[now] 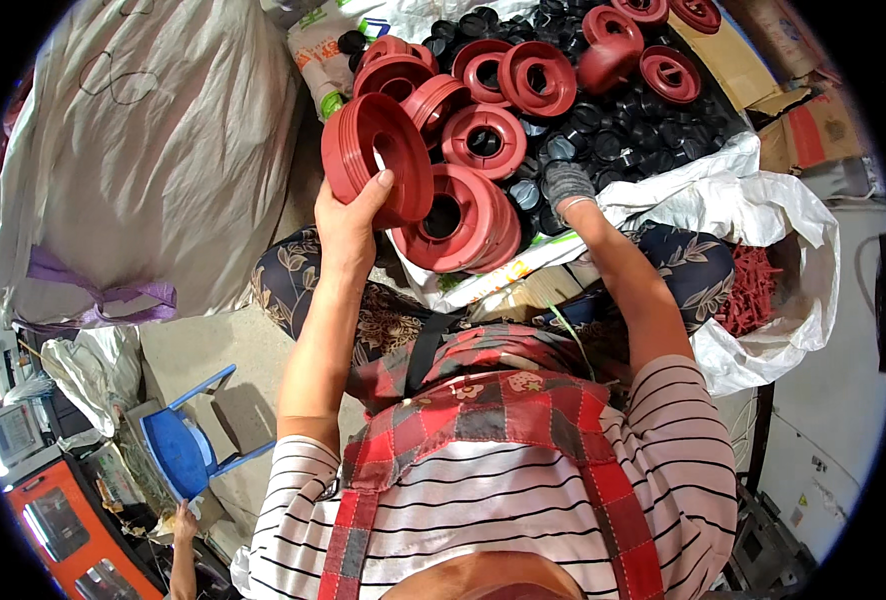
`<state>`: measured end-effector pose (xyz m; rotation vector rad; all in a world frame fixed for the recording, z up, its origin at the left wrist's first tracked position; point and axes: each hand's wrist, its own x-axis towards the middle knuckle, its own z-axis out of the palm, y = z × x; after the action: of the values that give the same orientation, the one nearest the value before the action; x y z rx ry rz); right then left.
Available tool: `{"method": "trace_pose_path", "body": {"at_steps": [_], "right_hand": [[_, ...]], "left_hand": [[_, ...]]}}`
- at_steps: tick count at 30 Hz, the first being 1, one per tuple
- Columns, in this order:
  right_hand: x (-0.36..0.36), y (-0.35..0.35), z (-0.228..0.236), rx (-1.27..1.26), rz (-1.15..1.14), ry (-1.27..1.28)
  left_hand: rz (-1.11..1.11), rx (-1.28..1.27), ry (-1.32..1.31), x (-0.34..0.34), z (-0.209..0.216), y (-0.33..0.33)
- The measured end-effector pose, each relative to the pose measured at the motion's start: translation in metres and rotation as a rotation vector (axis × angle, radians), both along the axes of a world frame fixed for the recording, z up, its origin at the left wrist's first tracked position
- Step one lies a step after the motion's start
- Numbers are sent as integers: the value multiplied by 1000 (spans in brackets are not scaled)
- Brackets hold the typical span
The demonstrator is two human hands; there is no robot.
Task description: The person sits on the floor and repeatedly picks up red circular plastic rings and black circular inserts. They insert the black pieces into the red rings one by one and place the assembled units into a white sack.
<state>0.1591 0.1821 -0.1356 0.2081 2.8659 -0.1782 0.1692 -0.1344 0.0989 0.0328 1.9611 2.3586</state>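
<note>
My left hand [348, 222] is closed on the rim of a red plastic ring [340, 150], tilted up, with the thumb over its edge. Below and beside this ring lies a stack of red rings [503, 235], and more red rings [537, 80] lie loose farther back. Around them spreads a heap of small black round caps [653, 140]. My right hand [566, 187], in a grey knit glove, reaches down to the caps at the near side of the heap. Its fingers are curled, and whatever they hold is hidden.
A bulky white sack [153, 150] stands at left. On the right, an open white sack [813, 235] holds red plastic scraps [751, 290]. Cardboard [818, 135] lies at the back right. Behind me at lower left are a blue chair [178, 455] and another person's hand [185, 522].
</note>
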Motion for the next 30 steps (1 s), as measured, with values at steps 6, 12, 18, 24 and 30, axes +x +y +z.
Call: {"method": "trace_pose_path", "body": {"at_steps": [6, 12, 18, 24, 30], "right_hand": [[6, -47, 115, -569, 53, 429], [47, -96, 209, -1013, 459, 555], [51, -111, 204, -956, 261, 527], [63, -101, 230, -599, 434, 457], [71, -104, 212, -399, 641, 712]], "left_hand": [[14, 203, -122, 28, -3, 3], [-165, 408, -236, 45, -2, 26], [-187, 229, -136, 50, -7, 16], [-255, 91, -146, 47, 9, 14], [-350, 20, -290, 35, 20, 12]]}}
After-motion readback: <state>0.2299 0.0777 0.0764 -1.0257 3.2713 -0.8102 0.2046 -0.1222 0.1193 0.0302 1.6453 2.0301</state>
